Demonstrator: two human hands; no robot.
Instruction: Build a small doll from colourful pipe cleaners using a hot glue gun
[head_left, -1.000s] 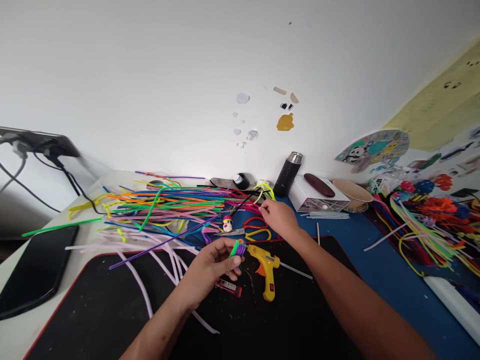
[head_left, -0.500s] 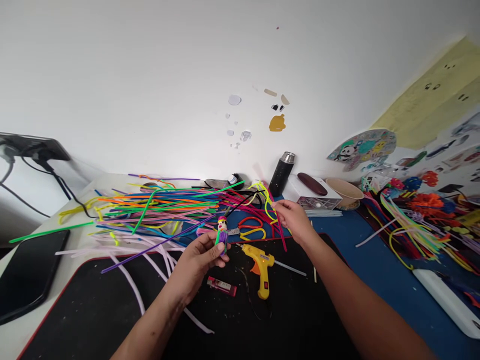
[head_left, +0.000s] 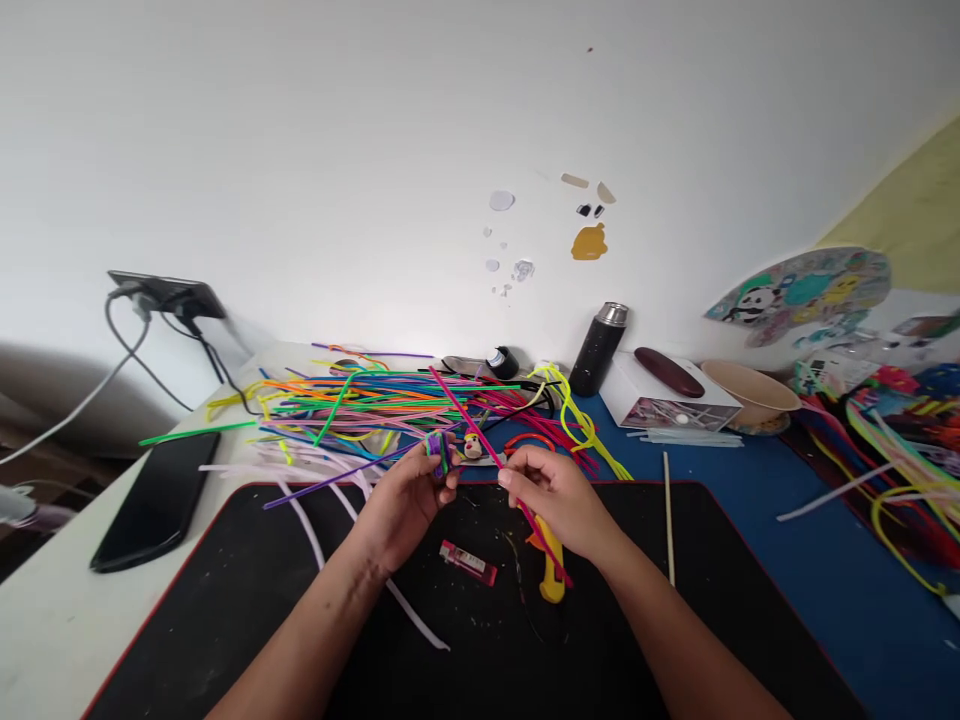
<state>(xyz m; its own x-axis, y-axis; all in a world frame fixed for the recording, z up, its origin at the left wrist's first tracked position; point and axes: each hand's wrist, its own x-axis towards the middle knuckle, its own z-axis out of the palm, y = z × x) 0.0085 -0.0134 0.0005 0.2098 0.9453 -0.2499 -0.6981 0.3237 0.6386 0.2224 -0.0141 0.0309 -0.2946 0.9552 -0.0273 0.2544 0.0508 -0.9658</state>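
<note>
My left hand [head_left: 405,505] is closed round a small figure [head_left: 450,450] made of purple and green pipe cleaners with a little doll head. My right hand [head_left: 559,500] pinches a long magenta pipe cleaner [head_left: 469,420], which slants up to the left over the figure and runs down past my wrist. Both hands meet above the black mat [head_left: 225,610]. Under my right hand lies a yellow glue gun [head_left: 551,580], partly hidden. A red lighter [head_left: 468,562] rests on the mat just below the hands.
A heap of coloured pipe cleaners [head_left: 352,410] covers the table behind the hands, with red scissors [head_left: 529,443] among them. A phone [head_left: 154,500] lies at the left, a black flask [head_left: 596,350], a white box [head_left: 671,400] and a bowl [head_left: 750,390] at the back right. A wooden stick [head_left: 667,515] lies right.
My right hand drew a magenta pipe cleaner out of the heap and brought it to the figure. The left hand lifted the figure slightly. The camera turned left.
</note>
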